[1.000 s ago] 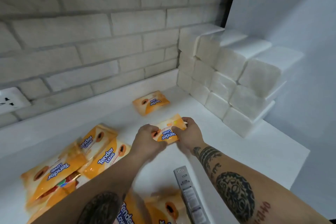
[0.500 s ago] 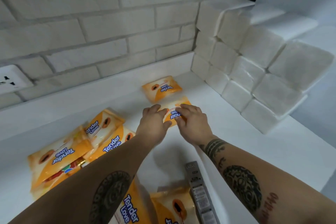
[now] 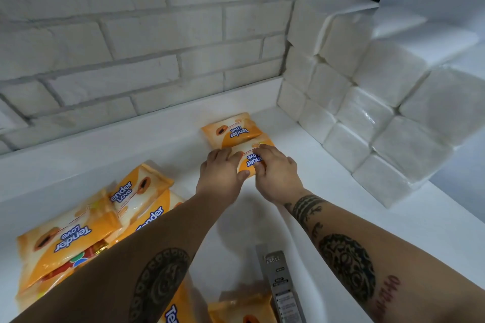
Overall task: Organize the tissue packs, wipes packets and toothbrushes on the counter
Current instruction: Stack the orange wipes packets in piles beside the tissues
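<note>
- Two tattooed forearms reach across a white counter, and both hands meet on one orange wipes packet that lies flat on it, well back from the front edge.
- The left hand pinches the packet's left edge, with the thumb at the near corner and the fingers curled along the side.
- The right hand holds the right half, its bent fingers lying across the print; its thumb is hidden.
- Only part of the blue brand name shows between the two hands, upside down to the camera.
- A second packet lies just beyond, touching the first one's far edge and close to the foot of the pale brick wall. It reads "Tender Love" in blue, upside down, beside a picture of a cut orange fruit with dark seeds.
- White tissue packs in clear wrap stand stacked in rows in the right-hand corner, well apart from the hands.
- A loose heap of packets in the same orange sits to the left, several reading "Tender Love"; a red wrapper with green and blue spots pokes out among them.
- A narrow grey pack headed "EAGLE" lies between the forearms near the bottom edge; its smaller print is too fine to read.
- One more orange packet lies just left of the grey pack.
</note>
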`<state>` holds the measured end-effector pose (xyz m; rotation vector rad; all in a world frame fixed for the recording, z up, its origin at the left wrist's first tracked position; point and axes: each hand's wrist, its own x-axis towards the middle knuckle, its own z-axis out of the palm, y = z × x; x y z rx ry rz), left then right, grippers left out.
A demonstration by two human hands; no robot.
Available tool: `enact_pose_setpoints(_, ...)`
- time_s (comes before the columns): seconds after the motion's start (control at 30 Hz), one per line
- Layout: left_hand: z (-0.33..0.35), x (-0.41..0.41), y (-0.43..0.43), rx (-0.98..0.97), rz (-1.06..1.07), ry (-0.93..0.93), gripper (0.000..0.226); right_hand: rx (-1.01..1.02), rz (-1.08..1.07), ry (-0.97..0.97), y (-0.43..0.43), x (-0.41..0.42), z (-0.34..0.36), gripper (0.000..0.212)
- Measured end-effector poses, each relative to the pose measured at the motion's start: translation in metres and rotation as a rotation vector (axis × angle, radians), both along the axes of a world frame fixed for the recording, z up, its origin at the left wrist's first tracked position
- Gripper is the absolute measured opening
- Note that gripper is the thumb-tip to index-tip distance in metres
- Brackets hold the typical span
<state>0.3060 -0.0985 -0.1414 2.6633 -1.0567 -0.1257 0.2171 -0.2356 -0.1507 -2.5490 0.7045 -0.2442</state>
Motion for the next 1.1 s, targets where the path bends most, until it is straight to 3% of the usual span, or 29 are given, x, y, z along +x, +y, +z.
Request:
enact_pose_setpoints(0.3, 0.006, -0.004, 0.005, -0.031, 0.004, 0.014, 0.052, 0.008, 0.016, -0.016, 0.002, -0.004, 0.003, 0.044)
enact_pose_setpoints(0.5, 0.027, 0.002, 0.062, -0.086, 0.122, 0.037, 0.039, -0.079, 0.014, -0.183, 0.048, -0.010, 0.017, 0.033)
enact_pose_setpoints(0.63, 0.042, 0.009, 0.119, -0.006, 0.218, 0.136, 0.041, 0.002, 0.178, 0.012, 0.103, -0.004, 0.028, 0.036)
enact_pose_setpoints(0.77, 0.051, 0.007, 0.171, 0.117, 0.226, 0.142, 0.041, 0.013, 0.236, 0.280, 0.155, 0.004, 0.026, 0.077)
enact_pose_setpoints(0.83, 0.047, 0.001, 0.195, 0.190, 0.166, 0.141, 0.055, 0.045, 0.204, 0.320, 0.174, 0.007, 0.030, 0.083)
enact_pose_setpoints(0.97, 0.038, -0.016, 0.220, 0.192, 0.089, 0.111, 0.057, 0.297, 0.108, 0.309, 0.194, 0.011, 0.030, 0.075)
enact_pose_setpoints(1.1, 0.042, -0.022, 0.224, 0.027, 0.125, 0.176, 0.069, 0.542, 0.049, 0.140, 0.193, -0.003, 0.051, 0.042)
